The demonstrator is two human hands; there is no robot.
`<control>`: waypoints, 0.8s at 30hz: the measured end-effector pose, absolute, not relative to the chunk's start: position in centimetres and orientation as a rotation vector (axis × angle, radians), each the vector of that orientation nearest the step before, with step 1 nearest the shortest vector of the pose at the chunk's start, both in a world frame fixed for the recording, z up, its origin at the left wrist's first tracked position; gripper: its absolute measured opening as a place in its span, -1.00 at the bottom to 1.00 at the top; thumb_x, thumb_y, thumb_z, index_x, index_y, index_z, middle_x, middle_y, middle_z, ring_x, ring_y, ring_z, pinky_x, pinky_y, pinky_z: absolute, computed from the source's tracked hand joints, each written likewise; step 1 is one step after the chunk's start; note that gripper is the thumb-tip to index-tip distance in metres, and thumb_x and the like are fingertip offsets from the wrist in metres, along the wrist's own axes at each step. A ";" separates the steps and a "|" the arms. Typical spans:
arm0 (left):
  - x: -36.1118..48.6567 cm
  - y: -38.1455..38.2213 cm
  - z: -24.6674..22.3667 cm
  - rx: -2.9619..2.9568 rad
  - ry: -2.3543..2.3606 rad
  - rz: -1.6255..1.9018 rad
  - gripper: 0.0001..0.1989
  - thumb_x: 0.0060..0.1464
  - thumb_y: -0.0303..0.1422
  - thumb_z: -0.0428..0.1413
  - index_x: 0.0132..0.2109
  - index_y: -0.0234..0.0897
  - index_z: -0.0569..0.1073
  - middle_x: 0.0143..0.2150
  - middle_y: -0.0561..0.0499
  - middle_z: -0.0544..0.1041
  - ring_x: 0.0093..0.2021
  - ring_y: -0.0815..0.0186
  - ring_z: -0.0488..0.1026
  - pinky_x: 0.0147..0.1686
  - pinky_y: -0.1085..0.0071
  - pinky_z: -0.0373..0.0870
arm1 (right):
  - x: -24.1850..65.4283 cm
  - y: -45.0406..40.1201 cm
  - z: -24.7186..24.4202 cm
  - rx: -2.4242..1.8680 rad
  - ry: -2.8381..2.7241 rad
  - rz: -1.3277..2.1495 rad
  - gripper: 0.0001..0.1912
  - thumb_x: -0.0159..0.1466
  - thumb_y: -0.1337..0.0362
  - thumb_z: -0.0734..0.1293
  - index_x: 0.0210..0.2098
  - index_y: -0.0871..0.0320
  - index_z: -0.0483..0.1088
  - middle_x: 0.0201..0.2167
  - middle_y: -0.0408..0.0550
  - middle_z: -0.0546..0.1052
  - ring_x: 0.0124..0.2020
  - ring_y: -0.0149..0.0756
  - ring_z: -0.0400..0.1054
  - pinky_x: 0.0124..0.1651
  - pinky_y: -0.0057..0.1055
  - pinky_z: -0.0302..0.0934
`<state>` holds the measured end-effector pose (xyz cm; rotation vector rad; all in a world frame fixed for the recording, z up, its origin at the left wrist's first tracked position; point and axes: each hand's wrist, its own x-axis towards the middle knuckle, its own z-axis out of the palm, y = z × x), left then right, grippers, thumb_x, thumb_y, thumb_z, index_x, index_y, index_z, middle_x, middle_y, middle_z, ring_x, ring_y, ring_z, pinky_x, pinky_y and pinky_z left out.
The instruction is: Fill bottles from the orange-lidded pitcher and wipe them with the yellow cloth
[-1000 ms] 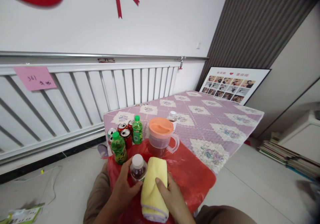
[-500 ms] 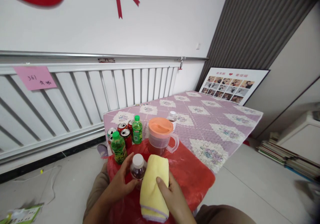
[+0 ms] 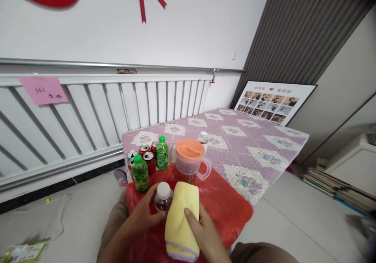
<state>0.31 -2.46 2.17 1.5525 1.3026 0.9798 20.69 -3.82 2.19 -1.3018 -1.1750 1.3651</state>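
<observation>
My left hand point(image 3: 147, 214) is wrapped round a clear bottle point(image 3: 163, 201) with a white cap and dark liquid, upright over the red plastic cover point(image 3: 226, 200). In my right hand point(image 3: 202, 227) is a folded yellow cloth point(image 3: 183, 220), thumb on top, its left edge close against the bottle. Just beyond stands a clear pitcher point(image 3: 188, 169) with an orange lid. Left of it are a green bottle point(image 3: 162, 153), another green-capped bottle point(image 3: 141, 176) and several cans point(image 3: 149, 161).
Behind the pitcher is a white-capped bottle point(image 3: 203, 138) on the purple patterned tablecloth point(image 3: 232, 145). A white radiator point(image 3: 102, 110) runs along the wall. A photo board point(image 3: 273, 102) leans at the back right, and stacked books point(image 3: 320, 182) lie at the right.
The view has shifted slightly. My left hand is a little closer round the bottle; the cloth stays in my right hand.
</observation>
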 end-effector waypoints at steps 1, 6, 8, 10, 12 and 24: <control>0.5 -2.5 1.9 1.556 1.320 1.012 -0.31 -0.11 -0.48 0.19 0.21 -0.26 0.23 0.22 -0.11 0.39 0.20 0.09 0.34 0.21 0.23 0.28 | 20.7 -3.8 2.2 -1.297 -1.182 1.371 -0.41 0.17 -0.03 0.33 0.06 0.21 0.34 -0.08 0.16 0.58 -0.16 0.03 0.51 -0.17 -0.16 0.39; 1.3 -2.7 -0.1 1.571 1.402 1.176 -0.34 -0.08 -0.41 0.20 0.19 -0.24 0.21 0.18 -0.10 0.41 0.17 0.14 0.39 0.15 0.30 0.35 | 20.3 -4.0 2.9 -1.284 -1.187 1.409 -0.41 0.20 -0.01 0.31 0.12 0.19 0.26 0.00 0.16 0.54 -0.15 0.00 0.51 -0.17 -0.18 0.40; 1.6 -2.8 -0.7 1.573 1.436 1.224 -0.33 -0.10 -0.41 0.21 0.19 -0.25 0.21 0.20 -0.14 0.39 0.19 0.12 0.36 0.17 0.26 0.33 | 20.1 -4.2 3.4 -1.265 -1.187 1.416 -0.41 0.19 0.00 0.32 0.12 0.18 0.27 -0.01 0.14 0.55 -0.14 -0.01 0.51 -0.17 -0.20 0.40; 1.9 -3.0 -0.9 1.567 1.449 1.267 -0.32 -0.11 -0.39 0.24 0.19 -0.26 0.22 0.20 -0.17 0.37 0.19 0.09 0.36 0.17 0.22 0.34 | 19.9 -4.2 3.9 -1.273 -1.197 1.401 -0.42 0.18 0.01 0.32 0.11 0.17 0.29 -0.04 0.13 0.57 -0.15 -0.01 0.51 -0.18 -0.21 0.40; 2.2 -3.2 -0.9 1.549 1.450 1.294 -0.33 -0.10 -0.37 0.25 0.17 -0.25 0.23 0.18 -0.17 0.39 0.16 0.08 0.38 0.13 0.20 0.37 | 19.9 -4.2 4.2 -1.304 -1.224 1.361 -0.45 0.18 0.02 0.32 0.08 0.17 0.32 -0.06 0.12 0.58 -0.16 0.00 0.52 -0.19 -0.21 0.40; 2.3 -2.9 -1.4 1.584 1.483 1.317 -0.38 -0.14 -0.41 0.24 0.12 -0.24 0.29 0.09 -0.10 0.45 0.07 0.13 0.44 0.06 0.26 0.41 | 21.0 -1.8 1.8 -1.352 -1.234 1.426 -0.57 0.21 0.05 0.27 -0.06 0.23 0.39 -0.13 0.13 0.61 -0.16 -0.02 0.51 -0.20 -0.24 0.37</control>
